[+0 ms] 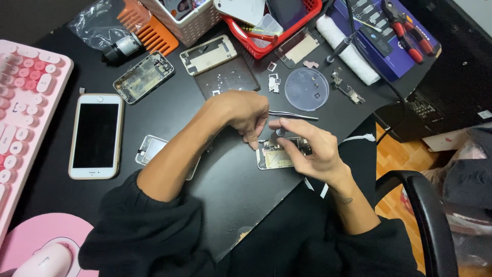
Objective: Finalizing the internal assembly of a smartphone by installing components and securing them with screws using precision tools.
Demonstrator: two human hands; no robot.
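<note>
An opened phone body (274,156) with exposed parts lies near the black desk's front edge. My left hand (242,113) curls over its upper left, fingertips pressing down on it; a pair of thin tweezers (294,115) sticks out to the right from this hand. My right hand (311,147) covers the phone's right side and pinches a small dark round part (280,132) between thumb and fingers just above the phone.
A white phone (96,136) lies face up at left, beside a pink keyboard (23,102). Further back are a stripped phone frame (144,76), a back cover (207,54), a dark mat with screws (228,77), a clear round lid (306,88), a red basket (256,46) and pliers (405,28). A chair arm (425,205) stands at right.
</note>
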